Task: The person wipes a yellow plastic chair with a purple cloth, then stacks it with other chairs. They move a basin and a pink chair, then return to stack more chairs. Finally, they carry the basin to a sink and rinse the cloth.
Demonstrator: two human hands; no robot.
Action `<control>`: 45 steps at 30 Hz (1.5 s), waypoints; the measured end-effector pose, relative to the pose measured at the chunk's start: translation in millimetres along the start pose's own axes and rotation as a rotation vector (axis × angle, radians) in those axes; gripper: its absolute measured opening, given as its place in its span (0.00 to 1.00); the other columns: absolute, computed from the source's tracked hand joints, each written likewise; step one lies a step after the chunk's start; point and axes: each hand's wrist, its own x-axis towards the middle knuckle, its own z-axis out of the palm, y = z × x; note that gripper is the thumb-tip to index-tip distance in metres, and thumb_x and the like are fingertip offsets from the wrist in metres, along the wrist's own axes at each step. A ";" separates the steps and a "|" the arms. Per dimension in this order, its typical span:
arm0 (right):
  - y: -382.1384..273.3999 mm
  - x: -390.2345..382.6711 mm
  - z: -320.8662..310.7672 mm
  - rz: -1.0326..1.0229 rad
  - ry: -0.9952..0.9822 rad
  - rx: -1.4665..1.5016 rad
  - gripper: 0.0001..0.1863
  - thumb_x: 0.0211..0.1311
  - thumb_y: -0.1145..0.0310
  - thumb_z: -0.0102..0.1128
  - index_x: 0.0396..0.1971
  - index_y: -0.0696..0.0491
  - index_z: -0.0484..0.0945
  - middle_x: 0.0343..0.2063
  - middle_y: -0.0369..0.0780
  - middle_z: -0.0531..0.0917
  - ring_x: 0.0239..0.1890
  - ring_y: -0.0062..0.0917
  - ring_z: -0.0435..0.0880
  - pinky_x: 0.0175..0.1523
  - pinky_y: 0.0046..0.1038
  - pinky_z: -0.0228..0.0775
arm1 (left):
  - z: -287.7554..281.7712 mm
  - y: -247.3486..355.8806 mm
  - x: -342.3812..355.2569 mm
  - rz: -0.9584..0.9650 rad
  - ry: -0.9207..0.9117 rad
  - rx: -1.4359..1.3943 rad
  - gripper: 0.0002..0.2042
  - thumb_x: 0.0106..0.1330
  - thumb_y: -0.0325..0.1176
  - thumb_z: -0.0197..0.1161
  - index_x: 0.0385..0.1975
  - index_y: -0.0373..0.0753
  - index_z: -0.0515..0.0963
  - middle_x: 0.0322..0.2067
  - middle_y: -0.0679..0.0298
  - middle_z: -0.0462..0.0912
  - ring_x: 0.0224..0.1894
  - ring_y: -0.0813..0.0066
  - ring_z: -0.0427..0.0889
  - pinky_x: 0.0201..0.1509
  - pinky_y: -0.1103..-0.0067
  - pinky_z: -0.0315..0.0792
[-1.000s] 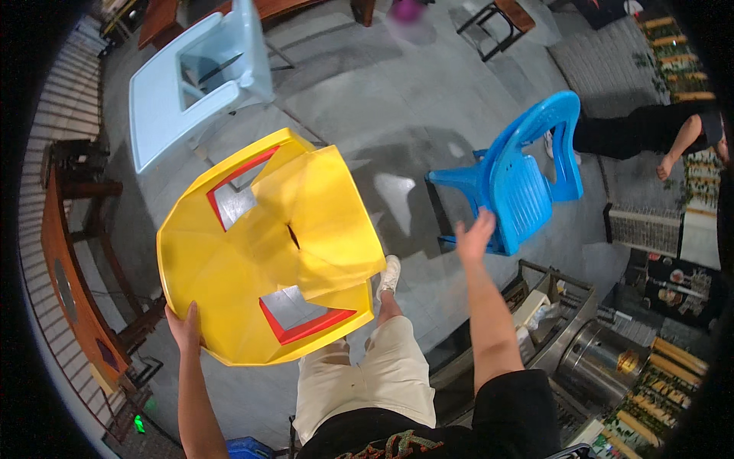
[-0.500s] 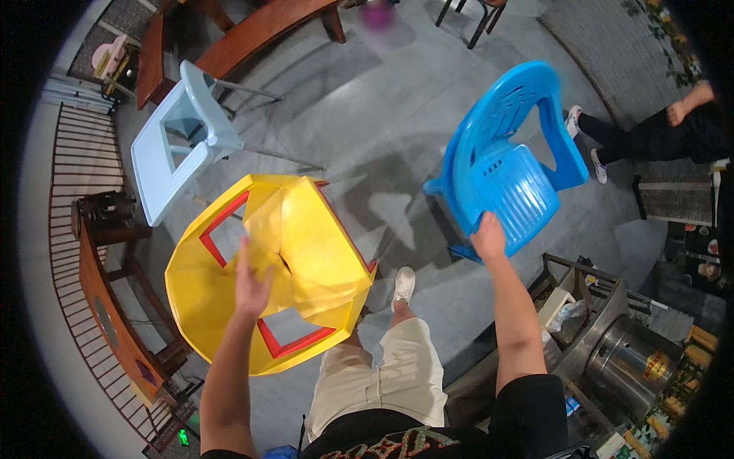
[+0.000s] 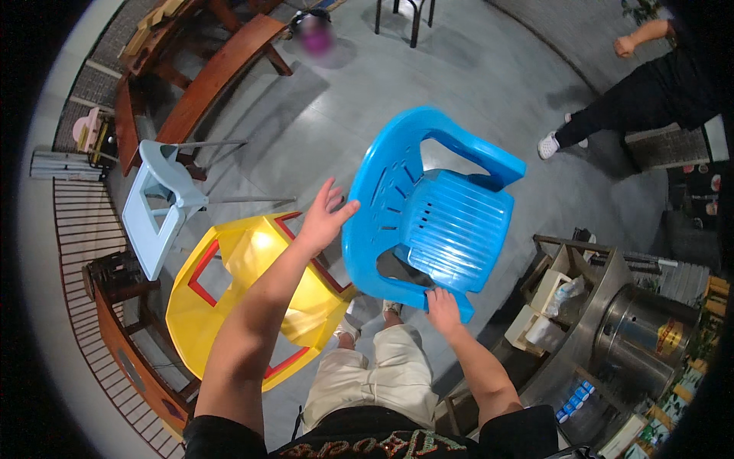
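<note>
A bright blue plastic armchair with a slotted back is in the middle of the view. My right hand grips the armrest nearest me. My left hand has its fingers spread beside the left edge of the chair back; whether it touches the plastic is unclear. Below that hand lies a faceted yellow plastic piece, apparently a seat, with red-trimmed openings, partly hidden by my left arm. A pale blue high chair with metal legs stands left of it.
Dark wooden benches sit at the upper left, a barred railing along the left. Someone in black trousers stands at upper right. A steel counter with a steel drum is at lower right. A stool stands beyond the chair.
My left hand has let go of the yellow piece and moved up toward the blue chair. My right hand has taken hold of that chair, which has shifted left to mid-view.
</note>
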 end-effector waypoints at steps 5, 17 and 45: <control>43.9 -30.8 -12.2 0.199 0.176 0.408 0.31 0.50 0.56 0.75 0.53 0.54 0.76 0.51 0.47 0.80 0.56 0.43 0.77 0.58 0.39 0.69 | 35.6 46.5 20.4 -0.078 -0.108 0.158 0.45 0.62 0.49 0.72 0.72 0.36 0.55 0.65 0.45 0.69 0.64 0.48 0.73 0.66 0.58 0.70; 129.7 -57.7 98.3 1.194 0.067 2.232 0.38 0.67 0.48 0.60 0.69 0.54 0.61 0.64 0.48 0.71 0.62 0.44 0.74 0.64 0.47 0.68 | 27.8 43.8 24.9 -0.148 -0.103 -0.056 0.36 0.63 0.26 0.64 0.72 0.41 0.57 0.61 0.49 0.74 0.58 0.54 0.77 0.63 0.58 0.73; 2.1 -46.8 -321.6 0.697 -0.085 1.716 0.20 0.68 0.57 0.49 0.49 0.54 0.77 0.46 0.44 0.82 0.51 0.38 0.78 0.56 0.44 0.76 | -81.3 249.8 -372.1 0.338 0.466 -0.256 0.25 0.59 0.28 0.64 0.59 0.35 0.74 0.44 0.55 0.84 0.38 0.69 0.87 0.46 0.73 0.83</control>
